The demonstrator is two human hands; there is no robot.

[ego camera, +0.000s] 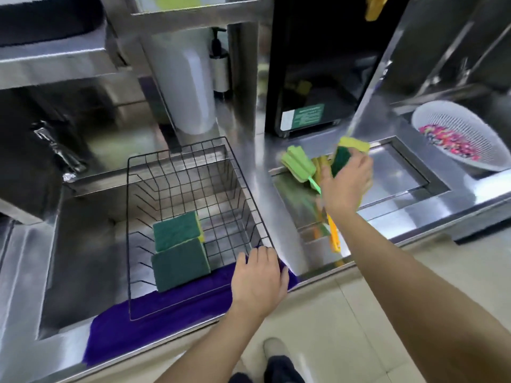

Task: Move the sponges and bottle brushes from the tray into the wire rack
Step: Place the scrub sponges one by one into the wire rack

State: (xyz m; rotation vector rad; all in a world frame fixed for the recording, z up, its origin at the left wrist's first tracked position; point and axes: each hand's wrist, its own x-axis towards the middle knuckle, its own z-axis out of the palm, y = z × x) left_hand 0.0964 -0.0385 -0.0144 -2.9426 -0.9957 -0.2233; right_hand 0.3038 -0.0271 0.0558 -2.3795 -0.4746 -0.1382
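**Two sponges in rack, one in hand, brushes in tray**

Wire rack [177,172]: black, sits in the steel sink on a purple cloth [154,313]. Contents: 2 sponges, green scouring face up, yellow edge showing. Far sponge [177,230] and near sponge [179,265] lie touching, one just in front of the other, toward the rack's near side.

Left hand [260,280]: palm down on the rack's near right corner, fingers curled over the top wire; closed loosely on the rim.

Right hand [345,183]: raised over the steel tray [401,172], fingers clamped on a third sponge [345,156], green face toward camera, yellow layer on top. Image blurred here.

Tray contents: 1 green bottle brush [298,167] with foam head at the tray's far left and thin green handle running under the right hand; 1 orange-yellow handle [334,233] pointing toward the near edge. More yellow-green shapes sit behind the hand; count cannot be told.

Right of the tray: 1 white colander [448,120] holding multicoloured bits.
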